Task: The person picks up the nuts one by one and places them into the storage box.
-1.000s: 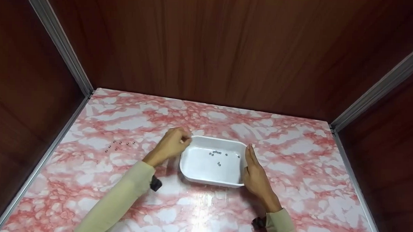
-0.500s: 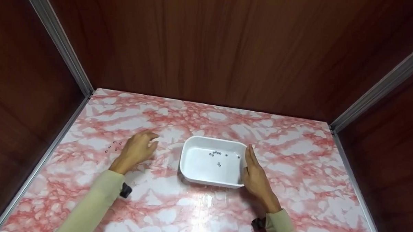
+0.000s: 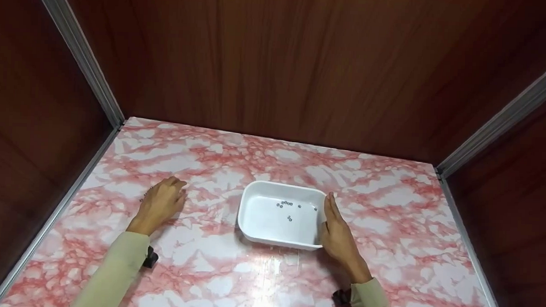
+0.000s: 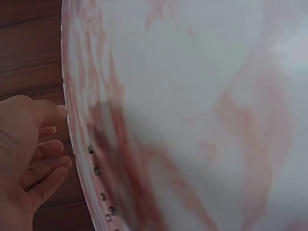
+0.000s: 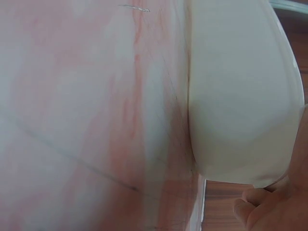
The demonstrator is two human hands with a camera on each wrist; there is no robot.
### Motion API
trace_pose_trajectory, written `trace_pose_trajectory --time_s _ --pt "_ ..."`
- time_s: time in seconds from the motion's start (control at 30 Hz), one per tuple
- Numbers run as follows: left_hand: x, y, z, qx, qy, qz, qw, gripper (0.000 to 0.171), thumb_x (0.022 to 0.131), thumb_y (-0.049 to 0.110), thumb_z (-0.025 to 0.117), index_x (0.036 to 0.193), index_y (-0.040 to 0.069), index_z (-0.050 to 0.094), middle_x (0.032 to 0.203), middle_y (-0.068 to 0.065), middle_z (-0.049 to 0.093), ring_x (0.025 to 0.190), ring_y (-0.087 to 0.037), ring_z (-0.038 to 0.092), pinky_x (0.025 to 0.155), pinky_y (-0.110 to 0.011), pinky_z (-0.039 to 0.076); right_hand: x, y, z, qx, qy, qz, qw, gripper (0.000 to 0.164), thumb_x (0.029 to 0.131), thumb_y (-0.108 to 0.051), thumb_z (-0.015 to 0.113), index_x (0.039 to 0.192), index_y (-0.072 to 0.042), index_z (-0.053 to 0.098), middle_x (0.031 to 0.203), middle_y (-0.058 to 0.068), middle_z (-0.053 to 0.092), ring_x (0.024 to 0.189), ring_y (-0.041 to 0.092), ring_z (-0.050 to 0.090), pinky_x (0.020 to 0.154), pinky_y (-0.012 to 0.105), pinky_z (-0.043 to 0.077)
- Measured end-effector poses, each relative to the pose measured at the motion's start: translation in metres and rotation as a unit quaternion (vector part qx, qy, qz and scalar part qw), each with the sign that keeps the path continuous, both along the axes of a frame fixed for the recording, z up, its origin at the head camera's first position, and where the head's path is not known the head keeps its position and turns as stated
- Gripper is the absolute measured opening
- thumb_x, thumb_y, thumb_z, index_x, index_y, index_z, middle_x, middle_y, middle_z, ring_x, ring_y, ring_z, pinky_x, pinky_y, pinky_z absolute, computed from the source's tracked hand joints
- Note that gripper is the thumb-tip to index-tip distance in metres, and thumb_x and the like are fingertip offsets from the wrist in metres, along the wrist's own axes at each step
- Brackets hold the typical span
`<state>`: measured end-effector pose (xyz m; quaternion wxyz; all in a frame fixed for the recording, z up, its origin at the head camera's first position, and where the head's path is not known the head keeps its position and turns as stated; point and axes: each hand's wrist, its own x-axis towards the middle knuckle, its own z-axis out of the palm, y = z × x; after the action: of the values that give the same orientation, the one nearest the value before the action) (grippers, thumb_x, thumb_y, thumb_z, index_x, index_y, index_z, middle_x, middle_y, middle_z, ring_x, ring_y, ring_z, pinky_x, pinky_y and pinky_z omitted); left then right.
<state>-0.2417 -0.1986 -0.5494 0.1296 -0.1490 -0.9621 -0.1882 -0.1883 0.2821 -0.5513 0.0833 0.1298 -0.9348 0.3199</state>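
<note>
My left hand hovers at the left of the table, just over several small metal nuts that it partly covers in the head view. Its fingers are loosely bent, with nothing seen between them and the thumb in the left wrist view. A white rectangular tub stands mid-table. Inside it, scattered towards the back and right, lie several more nuts. At the tub's right wall my right hand holds the rim, thumb at the inner side and fingers along the outside. The right wrist view shows the tub's outer wall up close.
The table has a red and white marbled top. Dark wood panels with grey metal edge strips close it in at the back and both sides. Black wrist cameras sit at both sleeves.
My left hand has moved from the tub's left rim leftwards to the loose nuts, and two nuts nearest the tub are now out of sight beneath it. The right hand and tub stay put.
</note>
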Motion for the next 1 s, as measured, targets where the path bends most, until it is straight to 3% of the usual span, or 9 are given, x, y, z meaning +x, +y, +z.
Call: trace_pose_trajectory --time_s 0.07,0.17,0.27,0.4,0.53,0.67,0.83,0.9,1.0 --pt "-0.001 -0.002 -0.003 0.003 -0.002 0.005 1.0 0.03 0.096 0.008 0.069 0.123 -0.005 0.072 0.12 -0.022 0.074 0.107 -0.043 0.072 0.089 -0.058 0.06 0.0 0.0 0.0 -0.001 -0.002 -0.002 1.0 0.064 0.104 0.003 0.046 0.163 0.008 0.022 0.175 0.022 0.015 0.153 0.039 0.039 0.094 0.043 0.051" --pt "-0.003 -0.004 -0.007 0.0 0.003 0.013 0.9999 0.019 0.094 0.004 0.069 0.11 -0.004 0.073 0.104 -0.019 0.076 0.092 -0.042 0.073 0.08 -0.056 0.061 0.0 -0.001 -0.001 -0.001 -0.004 -0.004 1.0 0.064 0.104 0.002 0.047 0.163 0.007 0.023 0.175 0.022 0.015 0.156 0.039 0.033 0.11 0.05 0.049" --pt "-0.005 -0.005 -0.01 -0.015 0.021 0.01 0.9996 0.003 0.091 0.001 0.072 0.094 -0.001 0.071 0.084 -0.015 0.073 0.075 -0.039 0.069 0.069 -0.053 0.058 0.0 -0.002 -0.001 -0.001 -0.006 -0.006 1.0 0.064 0.104 0.001 0.047 0.163 0.007 0.023 0.176 0.021 0.015 0.157 0.039 0.033 0.115 0.052 0.047" --pt "-0.007 -0.006 -0.013 -0.041 0.036 0.005 0.9985 0.014 0.094 0.0 0.071 0.081 0.003 0.068 0.067 -0.011 0.067 0.063 -0.032 0.067 0.059 -0.05 0.056 -0.001 -0.001 -0.001 -0.002 -0.008 -0.009 1.0 0.064 0.104 0.001 0.046 0.163 0.006 0.022 0.176 0.02 0.014 0.155 0.039 0.036 0.107 0.048 0.05" --pt "-0.01 -0.006 -0.011 -0.066 0.021 0.01 0.9976 0.03 0.094 -0.006 0.064 0.067 0.006 0.061 0.056 -0.006 0.059 0.054 -0.023 0.057 0.052 -0.047 0.051 -0.001 -0.001 -0.001 -0.003 -0.01 -0.01 1.0 0.065 0.104 0.002 0.046 0.163 0.006 0.022 0.176 0.02 0.014 0.152 0.038 0.041 0.097 0.044 0.05" --pt "-0.01 -0.004 -0.01 -0.087 0.008 0.017 0.996 0.035 0.088 -0.012 0.061 0.06 0.008 0.057 0.055 -0.006 0.06 0.052 -0.023 0.053 0.051 -0.046 0.05 -0.001 -0.001 0.0 -0.001 -0.011 -0.011 1.0 0.065 0.104 0.001 0.047 0.163 0.006 0.022 0.176 0.02 0.014 0.151 0.038 0.042 0.097 0.044 0.05" --pt "-0.011 0.001 -0.007 -0.097 0.005 0.022 0.995 0.041 0.088 -0.013 0.059 0.055 0.01 0.052 0.053 -0.004 0.056 0.052 -0.018 0.043 0.049 -0.042 0.047 -0.001 -0.001 0.001 -0.001 -0.007 -0.007 1.0 0.063 0.105 0.0 0.045 0.163 0.006 0.022 0.175 0.024 0.016 0.15 0.039 0.045 0.084 0.04 0.048" --pt "-0.011 0.003 -0.006 -0.098 0.003 0.026 0.9948 0.042 0.088 -0.013 0.059 0.054 0.01 0.052 0.053 -0.005 0.057 0.053 -0.017 0.044 0.05 -0.042 0.048 -0.001 -0.001 0.001 -0.002 -0.003 -0.005 1.0 0.062 0.105 0.0 0.045 0.163 0.007 0.022 0.174 0.026 0.017 0.146 0.038 0.048 0.079 0.039 0.046" --pt "-0.012 0.006 -0.007 -0.094 0.006 0.036 0.9949 0.037 0.088 -0.011 0.06 0.056 0.009 0.058 0.058 -0.01 0.065 0.053 -0.024 0.058 0.052 -0.048 0.054 -0.001 -0.001 0.0 0.0 0.002 -0.005 1.0 0.062 0.105 0.0 0.045 0.162 0.007 0.023 0.174 0.026 0.017 0.15 0.039 0.044 0.085 0.039 0.047"
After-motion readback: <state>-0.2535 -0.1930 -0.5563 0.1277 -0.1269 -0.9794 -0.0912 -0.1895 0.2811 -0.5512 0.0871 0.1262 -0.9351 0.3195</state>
